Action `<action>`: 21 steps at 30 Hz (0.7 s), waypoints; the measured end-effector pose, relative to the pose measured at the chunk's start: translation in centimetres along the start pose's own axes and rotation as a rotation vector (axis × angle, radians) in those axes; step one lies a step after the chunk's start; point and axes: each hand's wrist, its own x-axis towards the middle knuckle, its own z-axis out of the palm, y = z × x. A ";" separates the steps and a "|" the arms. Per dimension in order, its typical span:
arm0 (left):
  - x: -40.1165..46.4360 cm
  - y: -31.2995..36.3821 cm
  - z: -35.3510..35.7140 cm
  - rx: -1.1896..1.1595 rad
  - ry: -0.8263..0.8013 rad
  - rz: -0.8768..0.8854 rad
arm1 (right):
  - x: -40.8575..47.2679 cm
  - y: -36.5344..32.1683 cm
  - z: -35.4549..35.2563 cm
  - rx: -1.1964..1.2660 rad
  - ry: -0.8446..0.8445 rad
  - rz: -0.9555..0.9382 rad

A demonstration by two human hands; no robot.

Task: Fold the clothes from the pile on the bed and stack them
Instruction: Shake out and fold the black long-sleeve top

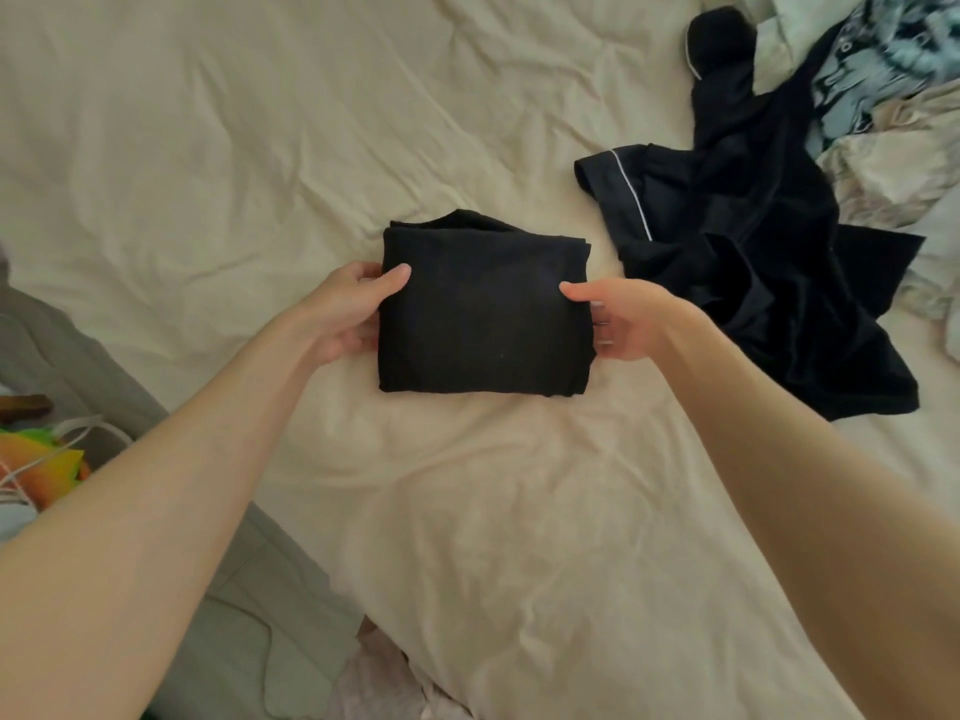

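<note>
The folded black garment (485, 311) lies flat on the bed (234, 148) near the middle of the view — a soft, light, limp bundle of several layers that will sag or slide open unless it is carried from underneath, so the best hold is at its two opposite side edges. That is where the hands are. The left hand (348, 317) grips the edge at nine o'clock, thumb on top and fingers tucked beneath; the right hand (621, 322) grips the edge at three o'clock the same way. Each grip is closed on the cloth. At one to two o'clock, just beside the bundle, sprawls an unfolded dark garment with pale piping (753, 262) — and beyond it the pile (883, 96) of printed and pale clothes.
</note>
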 end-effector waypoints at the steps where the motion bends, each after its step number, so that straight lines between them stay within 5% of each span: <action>1: -0.1 0.0 0.0 0.004 0.008 0.008 | 0.0 -0.1 0.0 0.004 -0.001 0.002; 10: -4.8 0.0 0.5 -0.031 0.046 0.091 | -4.3 1.6 -0.9 0.070 0.005 -0.044; 21: -20.3 -1.1 -0.9 -0.032 -0.101 0.142 | -20.9 11.3 -0.1 0.216 0.048 -0.164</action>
